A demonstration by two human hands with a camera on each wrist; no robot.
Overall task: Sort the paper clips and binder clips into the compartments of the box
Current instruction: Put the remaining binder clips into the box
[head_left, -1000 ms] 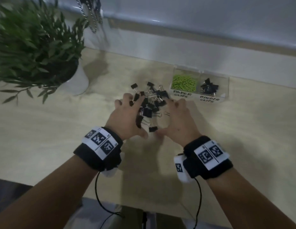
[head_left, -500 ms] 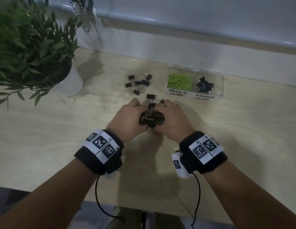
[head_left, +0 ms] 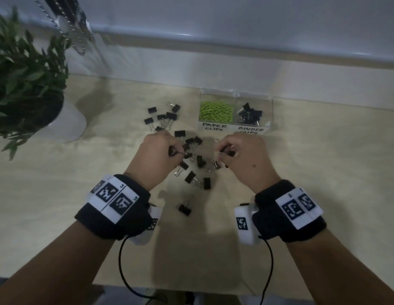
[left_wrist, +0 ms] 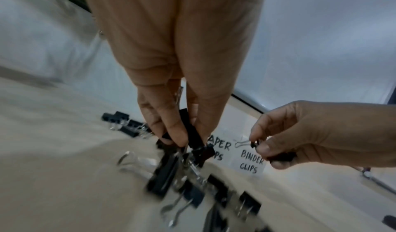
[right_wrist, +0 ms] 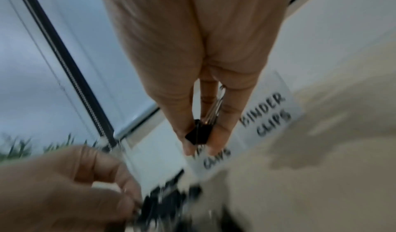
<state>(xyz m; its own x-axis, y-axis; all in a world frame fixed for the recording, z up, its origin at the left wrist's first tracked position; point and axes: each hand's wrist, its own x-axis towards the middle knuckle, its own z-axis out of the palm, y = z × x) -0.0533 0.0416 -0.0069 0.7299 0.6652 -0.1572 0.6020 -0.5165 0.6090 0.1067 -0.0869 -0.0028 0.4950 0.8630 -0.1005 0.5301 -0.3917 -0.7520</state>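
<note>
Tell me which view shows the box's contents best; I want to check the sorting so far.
The head view: it looks down into the box, showing green paper clips left and binder clips right. The left wrist and right wrist views show only its front labels, partly behind fingers.

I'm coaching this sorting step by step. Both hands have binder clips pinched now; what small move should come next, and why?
Probably carry the right hand and its binder clip to the BINDER CLIPS compartment and release. That hand is nearest the box, whose right side already holds black clips; the paper clips fill the left.
</note>
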